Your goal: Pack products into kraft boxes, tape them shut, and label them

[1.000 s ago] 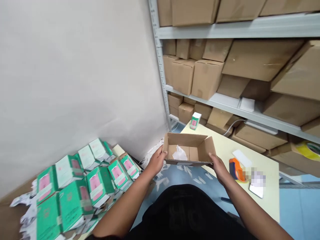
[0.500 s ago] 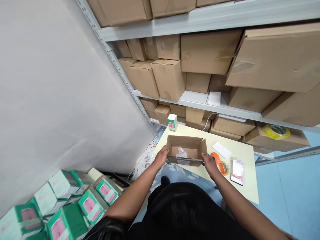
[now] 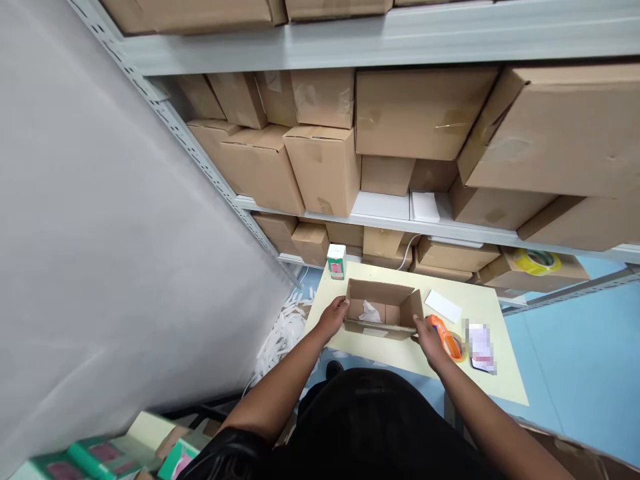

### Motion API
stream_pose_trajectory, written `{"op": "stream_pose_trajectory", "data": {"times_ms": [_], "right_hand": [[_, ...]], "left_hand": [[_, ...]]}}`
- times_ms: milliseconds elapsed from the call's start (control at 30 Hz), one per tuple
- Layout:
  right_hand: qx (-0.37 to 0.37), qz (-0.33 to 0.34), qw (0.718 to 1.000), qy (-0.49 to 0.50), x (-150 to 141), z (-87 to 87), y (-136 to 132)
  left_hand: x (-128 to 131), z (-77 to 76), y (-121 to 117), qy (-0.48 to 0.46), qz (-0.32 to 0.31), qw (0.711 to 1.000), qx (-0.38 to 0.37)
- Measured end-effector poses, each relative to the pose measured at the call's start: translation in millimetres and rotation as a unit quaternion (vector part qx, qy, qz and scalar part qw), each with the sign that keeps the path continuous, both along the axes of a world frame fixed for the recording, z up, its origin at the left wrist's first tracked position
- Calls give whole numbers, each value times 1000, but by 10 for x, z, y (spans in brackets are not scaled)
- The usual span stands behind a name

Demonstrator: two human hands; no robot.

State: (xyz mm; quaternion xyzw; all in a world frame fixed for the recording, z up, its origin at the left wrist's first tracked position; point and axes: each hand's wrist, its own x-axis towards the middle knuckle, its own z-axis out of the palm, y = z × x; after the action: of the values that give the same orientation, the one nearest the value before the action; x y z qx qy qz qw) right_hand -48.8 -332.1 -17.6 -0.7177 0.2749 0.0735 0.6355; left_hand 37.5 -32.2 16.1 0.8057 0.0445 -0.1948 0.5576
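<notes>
An open cardboard box [image 3: 383, 331], long and shallow, is held by its two short ends over a pale yellow table [image 3: 367, 347], with a crumpled white paper [image 3: 370, 312] inside. The left hand [image 3: 333, 316] grips the box's left end, its fingers closed on the cardboard wall; the right hand [image 3: 428, 339] has its fingers closed on the right end. Whether the box touches the table, I cannot tell. Behind the box's left end, a small green and white carton [image 3: 337, 262] stands upright on the table. To the right of the box lie a flat white item [image 3: 443, 306] and — just beside the right hand — an orange tape dispenser [image 3: 447, 339]; farther right of the box is a phone [image 3: 481, 348], its screen blurred. Beyond the box rises a metal shelf rack [image 3: 320, 52] filled with brown cartons [image 3: 323, 170] — a yellow tape roll [image 3: 537, 261] sits on one at the right.
</notes>
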Motion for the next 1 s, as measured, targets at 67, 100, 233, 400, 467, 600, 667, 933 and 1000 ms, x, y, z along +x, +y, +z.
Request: {"op": "stream_pose_trajectory", "data": {"times_ms": [67, 100, 233, 400, 467, 600, 667, 933, 1000], "right_hand": [[15, -20, 999, 22, -31, 4, 16], [12, -32, 999, 31, -49, 20, 23], [-41, -75, 996, 16, -158, 122, 39], [-114, -93, 989, -13, -304, 320, -15], [-157, -86, 984, -13, -323, 437, -50], [-183, -59, 981, -22, -309, 672, -115], [-176, -47, 983, -31, -304, 752, -159], [-172, -51, 982, -58, -295, 868, -384], [-168, -40, 982, -71, -267, 868, -384]], "left_hand": [[103, -20, 127, 1, -27, 1000, 1], [184, -11, 194, -16, -34, 999, 12], [715, 114, 360, -172, 0, 975, 138], [1433, 187, 154, -255, -8, 915, 313], [1607, 145, 20, -226, -10, 905, 361], [1777, 10, -163, -144, 14, 903, 406], [1819, -48, -192, -137, 37, 896, 422], [1964, -58, 165, -96, 133, 923, 347], [1979, -16, 317, -66, 217, 939, 260]]}}
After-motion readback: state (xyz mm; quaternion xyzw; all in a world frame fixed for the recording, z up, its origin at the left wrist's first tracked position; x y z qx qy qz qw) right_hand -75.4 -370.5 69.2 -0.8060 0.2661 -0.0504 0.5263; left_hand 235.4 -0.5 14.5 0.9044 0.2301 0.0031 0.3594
